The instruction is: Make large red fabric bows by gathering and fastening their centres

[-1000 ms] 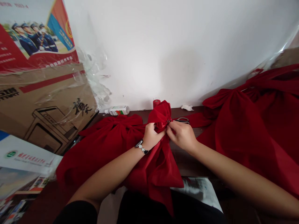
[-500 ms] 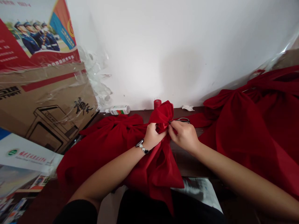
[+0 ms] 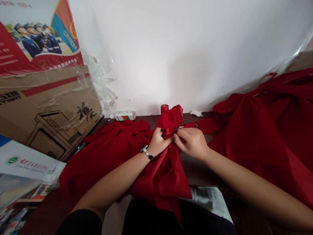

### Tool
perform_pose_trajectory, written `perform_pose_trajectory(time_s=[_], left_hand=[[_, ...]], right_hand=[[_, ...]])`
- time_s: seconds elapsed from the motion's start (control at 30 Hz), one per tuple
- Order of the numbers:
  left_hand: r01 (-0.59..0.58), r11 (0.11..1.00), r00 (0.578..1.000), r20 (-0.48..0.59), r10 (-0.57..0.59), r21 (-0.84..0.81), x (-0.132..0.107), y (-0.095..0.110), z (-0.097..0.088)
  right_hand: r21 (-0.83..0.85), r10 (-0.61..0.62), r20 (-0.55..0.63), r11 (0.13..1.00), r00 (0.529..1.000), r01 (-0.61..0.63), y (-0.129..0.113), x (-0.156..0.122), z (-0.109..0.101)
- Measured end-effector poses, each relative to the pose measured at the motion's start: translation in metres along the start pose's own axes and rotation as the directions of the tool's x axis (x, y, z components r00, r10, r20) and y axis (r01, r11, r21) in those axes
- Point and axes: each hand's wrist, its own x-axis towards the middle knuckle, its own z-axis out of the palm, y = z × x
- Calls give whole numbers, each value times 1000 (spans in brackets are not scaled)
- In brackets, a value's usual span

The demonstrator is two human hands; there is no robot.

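Note:
Gathered red fabric point(image 3: 170, 119) stands bunched in front of me, its top fanned out like a bow loop and its tails hanging over the table edge. My left hand point(image 3: 157, 143) is closed around the gather from the left, thumb pressed on the cloth. From the right, my right hand point(image 3: 192, 140) is closed in a pinch at the tied neck; what lies between its fingertips is too small to make out. A small shiny metal piece point(image 3: 180, 127) shows by the neck, just above those fingers. Scissors point(image 3: 196, 125) lie behind my right hand, mostly hidden.
A red thread spool point(image 3: 164, 107) with needles stuck in its top stands by the wall. A white bottle point(image 3: 126, 115) lies left of it, a crumpled tissue point(image 3: 196, 113) right. More red fabric point(image 3: 264, 130) is heaped at right. A cardboard box point(image 3: 49, 111) borders the left.
My right hand has shifted slightly left and its fingers have curled differently at the neck. The bunched top has turned a little, and the scissors' handles are now more covered.

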Motion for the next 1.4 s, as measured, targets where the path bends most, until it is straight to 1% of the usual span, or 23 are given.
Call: perform_pose_trajectory(time_s=[0.23, 0.43, 0.57, 0.7, 0.8, 0.83, 0.9, 0.93, 0.97, 1.0, 1.07, 1.1, 1.13, 1.17, 1.2, 1.3, 1.4], left_hand=[[-5, 1000, 999, 46, 6, -25, -1, 2, 1], [-10, 1000, 999, 45, 10, -6, -1, 2, 1], [-23, 1000, 998, 53, 24, -10, -1, 4, 0], [-18, 1000, 998, 63, 17, 9, 0, 7, -1], [9, 1000, 998, 58, -8, -14, 1, 9, -3], [27, 999, 998, 64, -25, -34, 2, 9, -4], [82, 992, 991, 109, -71, -99, 3, 11, -8], [118, 983, 985, 145, -98, -139, 4, 11, -9], [156, 972, 976, 179, -124, -178, 5, 12, -11], [195, 958, 966, 209, -150, -213, 5, 12, -12], [263, 930, 947, 252, -198, -258, 5, 12, -14], [289, 918, 940, 265, -217, -272, 5, 11, -14], [307, 909, 934, 273, -231, -280, 5, 11, -14], [319, 904, 931, 274, -242, -285, 5, 10, -15], [324, 902, 930, 271, -248, -286, 5, 9, -15], [314, 908, 937, 246, -248, -279, 6, 9, -15], [330, 899, 931, 254, -261, -287, 6, 10, -14]], right_hand=[[-12, -44, -63, 999, 997, 43, -3, -2, 1], [-87, -62, -72, 995, 996, 55, -4, -3, 3], [-105, -86, -104, 992, 991, 75, -5, -3, 3], [-104, -79, -103, 992, 991, 69, -3, -4, 2], [-56, -57, -98, 997, 994, 52, 0, -3, 0], [-14, -44, -101, 999, 994, 42, 1, -2, -2], [133, 12, -108, 991, 994, 2, 3, 0, -4], [232, 68, -111, 972, 991, -41, 4, 1, -5], [342, 145, -106, 934, 984, -100, 5, 3, -5], [456, 235, -84, 873, 968, -172, 5, 4, -6], [657, 391, 1, 694, 920, -296, 7, 7, -5], [731, 437, 53, 596, 898, -333, 8, 8, -4], [783, 455, 107, 510, 884, -357, 9, 10, -4], [814, 451, 153, 446, 879, -371, 10, 11, -3], [831, 439, 189, 406, 878, -381, 11, 12, -3], [851, 403, 255, 338, 879, -402, 13, 14, -3], [881, 403, 277, 256, 872, -398, 12, 15, -3]])
